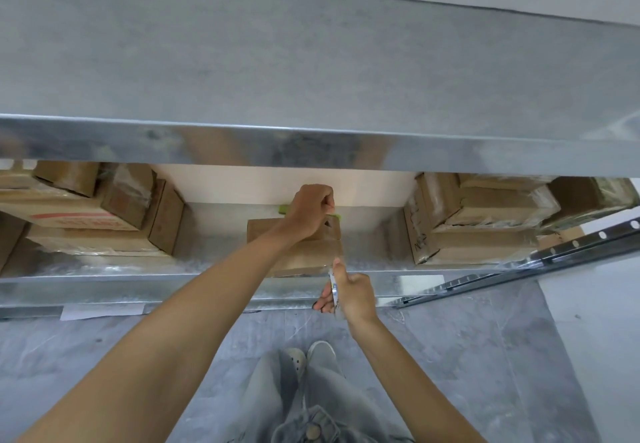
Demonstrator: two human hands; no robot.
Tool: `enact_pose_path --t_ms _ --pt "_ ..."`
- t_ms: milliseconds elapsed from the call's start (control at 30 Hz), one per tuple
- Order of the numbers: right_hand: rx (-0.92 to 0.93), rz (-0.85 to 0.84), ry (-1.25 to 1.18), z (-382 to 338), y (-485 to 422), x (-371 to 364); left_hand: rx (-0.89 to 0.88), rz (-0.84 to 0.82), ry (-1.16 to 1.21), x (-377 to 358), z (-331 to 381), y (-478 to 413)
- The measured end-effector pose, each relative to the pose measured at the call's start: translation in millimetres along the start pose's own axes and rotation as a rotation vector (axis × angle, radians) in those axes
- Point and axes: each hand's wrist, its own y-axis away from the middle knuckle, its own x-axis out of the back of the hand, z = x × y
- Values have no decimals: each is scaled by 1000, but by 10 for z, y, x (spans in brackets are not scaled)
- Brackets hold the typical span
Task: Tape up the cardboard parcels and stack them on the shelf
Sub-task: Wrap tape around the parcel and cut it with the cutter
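One cardboard parcel (301,255) is seen alone in the middle of the metal shelf (104,279), between two stacks of taped boxes, one at the left (86,220) and one at the right (478,224); the boxes within each stack cannot be counted surely. The left hand (310,212) is curled round one green tool (284,209) over the parcel's far edge. One thin white-and-blue item (334,292) is pinched by the right hand (353,295) at the parcel's near right corner. Two shoes (294,359) are visible below.

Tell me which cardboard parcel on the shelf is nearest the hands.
The lone brown cardboard parcel in the middle, beneath the left hand; the left stack and right stack lie farther off.
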Motion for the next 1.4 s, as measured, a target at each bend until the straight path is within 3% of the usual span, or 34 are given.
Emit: enact_pose_path --t_ms 400,533,733,867,1000,1200,1400 --pt "-83 -28 15 102 -193 -42 134 -36 80 -61 -119 -94" --pt "-88 -44 33 100 -223 -40 200 59 125 -55 -144 1" --pt "-118 -69 19 69 -245 3 89 160 -99 -148 -2 282" --pt "-130 -70 15 54 -241 6 -27 13 -393 -141 -14 306" --pt "-139 -74 48 26 -227 5 -3 -115 -401 -113 -51 366" --pt "-152 -81 69 6 -243 5 208 125 -46 -203 5 344" --pt "-173 -89 49 -15 -246 25 245 214 -96 -279 26 277"
